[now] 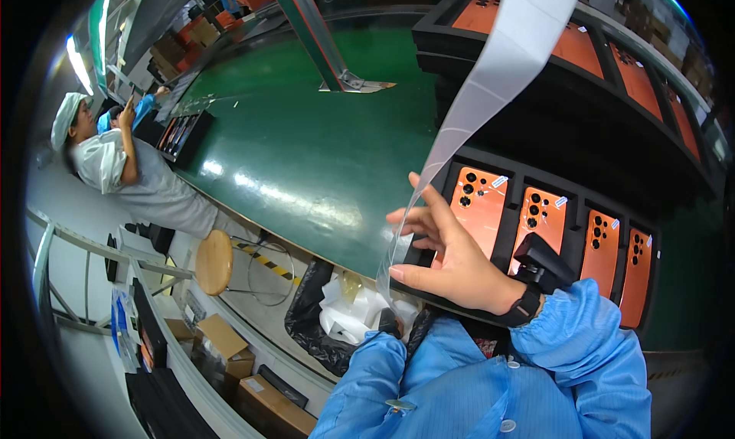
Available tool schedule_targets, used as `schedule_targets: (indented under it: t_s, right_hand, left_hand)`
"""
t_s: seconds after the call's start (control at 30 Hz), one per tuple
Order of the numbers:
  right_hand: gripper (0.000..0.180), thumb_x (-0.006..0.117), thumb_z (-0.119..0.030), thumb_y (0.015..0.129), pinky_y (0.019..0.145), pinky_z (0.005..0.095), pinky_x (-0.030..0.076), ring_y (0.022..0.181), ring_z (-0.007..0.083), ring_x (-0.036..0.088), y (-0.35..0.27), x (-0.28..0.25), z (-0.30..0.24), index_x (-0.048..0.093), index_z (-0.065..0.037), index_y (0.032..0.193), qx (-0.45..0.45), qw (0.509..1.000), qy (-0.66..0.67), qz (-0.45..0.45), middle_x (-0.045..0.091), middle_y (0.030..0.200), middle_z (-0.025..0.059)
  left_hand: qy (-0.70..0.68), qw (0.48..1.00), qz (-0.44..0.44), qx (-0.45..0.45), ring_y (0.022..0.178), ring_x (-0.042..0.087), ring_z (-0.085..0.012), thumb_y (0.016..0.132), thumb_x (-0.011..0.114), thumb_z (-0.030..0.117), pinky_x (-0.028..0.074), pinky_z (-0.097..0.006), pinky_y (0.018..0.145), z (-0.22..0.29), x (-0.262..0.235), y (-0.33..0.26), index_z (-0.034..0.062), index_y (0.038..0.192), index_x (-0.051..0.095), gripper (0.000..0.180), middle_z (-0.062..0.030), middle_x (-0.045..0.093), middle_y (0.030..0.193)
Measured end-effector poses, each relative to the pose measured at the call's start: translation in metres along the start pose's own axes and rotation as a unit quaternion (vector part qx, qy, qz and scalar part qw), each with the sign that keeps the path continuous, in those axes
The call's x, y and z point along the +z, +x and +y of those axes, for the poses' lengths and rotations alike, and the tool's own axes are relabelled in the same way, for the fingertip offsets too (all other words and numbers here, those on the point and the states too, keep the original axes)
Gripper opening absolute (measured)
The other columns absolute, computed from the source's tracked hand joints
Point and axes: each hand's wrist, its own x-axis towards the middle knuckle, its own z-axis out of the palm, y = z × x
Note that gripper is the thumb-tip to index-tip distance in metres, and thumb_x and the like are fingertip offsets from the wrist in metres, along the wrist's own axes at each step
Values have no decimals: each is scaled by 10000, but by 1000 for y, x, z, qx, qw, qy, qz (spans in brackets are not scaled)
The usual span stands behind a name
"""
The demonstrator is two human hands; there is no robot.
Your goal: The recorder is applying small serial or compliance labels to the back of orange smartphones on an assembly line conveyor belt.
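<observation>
My right hand (452, 257) is raised at the bench edge, fingers apart, its palm toward a long clear plastic film strip (482, 87). The strip comes down from the top of the view and passes along the fingertips and thumb, twisting as it narrows toward the bin. My left hand (392, 324) is low over the bin, mostly hidden by its blue sleeve and shadow; its fingers cannot be made out. Beside the right hand lies a black foam tray (515, 202) with several orange phones (478, 209), camera sides up. A black watch (523, 307) and small black device (543, 261) sit at my right wrist.
Another black tray (425, 45) of orange phones stands higher at far right. A green bench (306, 163) stretches left, with a metal post (314, 37). Below are a black-lined bin (302, 309) of white scraps, a stool (214, 261) and cartons (272, 404). A co-worker (130, 159) is at left.
</observation>
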Motion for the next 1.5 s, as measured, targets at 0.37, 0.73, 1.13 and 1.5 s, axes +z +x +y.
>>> schedule_targets:
  t_s: [0.37,0.73,1.13,1.5]
  right_hand:
    - [942,736,-166,738,1016,462,289,1265,258,345,3,2,9,105,-97,1434,-19,992,122,-29,303,1398,143]
    - [762,613,-73,720,963,395,342,1191,255,405,22,7,14,243,-40,1386,2,963,221,157,432,1263,128]
    - [729,627,14,763,983,380,381,1205,292,400,52,-27,5,252,-30,1387,-58,923,149,350,360,1319,192]
    - [690,651,-14,773,973,347,399,1146,228,459,92,-44,8,274,3,1350,-147,902,198,354,437,1268,149]
  left_hand:
    - [-221,970,-73,73,1057,546,-273,779,538,49,476,-381,809,-47,-48,-69,46,1172,564,393,-208,493,1264]
    - [-510,814,269,-69,746,604,-156,732,379,-74,482,-250,663,-93,-227,-153,-50,924,613,304,-102,638,826]
    - [-331,891,236,201,1322,299,-335,661,798,322,254,-366,1079,-55,-342,-61,-51,1372,282,954,-254,329,1396]
    - [-119,940,246,205,1310,324,-330,654,765,456,254,-575,1025,12,-355,-12,7,1399,238,1017,-196,337,1404]
